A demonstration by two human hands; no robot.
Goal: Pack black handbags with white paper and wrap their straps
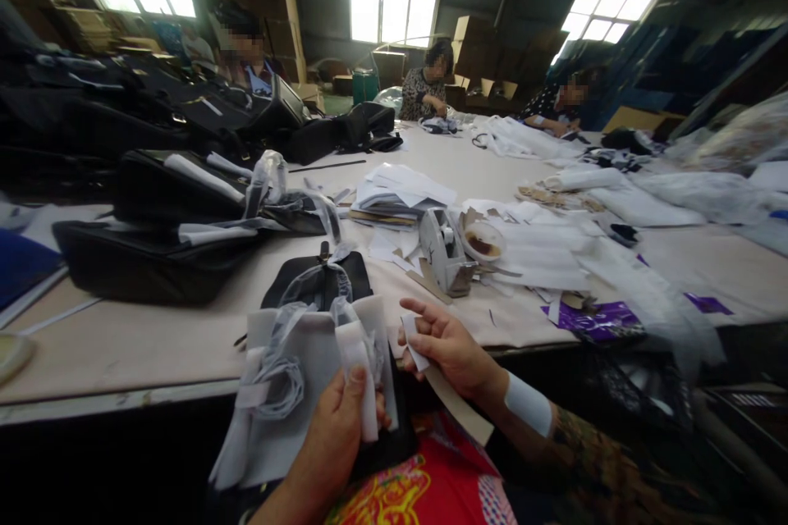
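My left hand (345, 418) is closed around a white foam strip (357, 353), thumb on top, at the lower middle. Beneath it lies a black bag (323, 279), partly covered by a white foam sheet (311, 418) and clear plastic wrapping (292, 316). A coiled, plastic-wrapped strap (283, 390) rests on the sheet. To the right, my right hand (452, 349) pinches a small white strip (414, 343) between thumb and fingers, the index finger stretched out. A longer beige strip (459, 410) hangs below that hand. Another white piece (528, 404) is on my right forearm.
Black bags (160, 254) are piled on the left of the table (148, 340). Ahead stand a tape dispenser (446, 254), a bowl with brown liquid (483, 242) and stacked papers (400, 193). Purple packaging (594, 318) lies right. Several people sit across the table.
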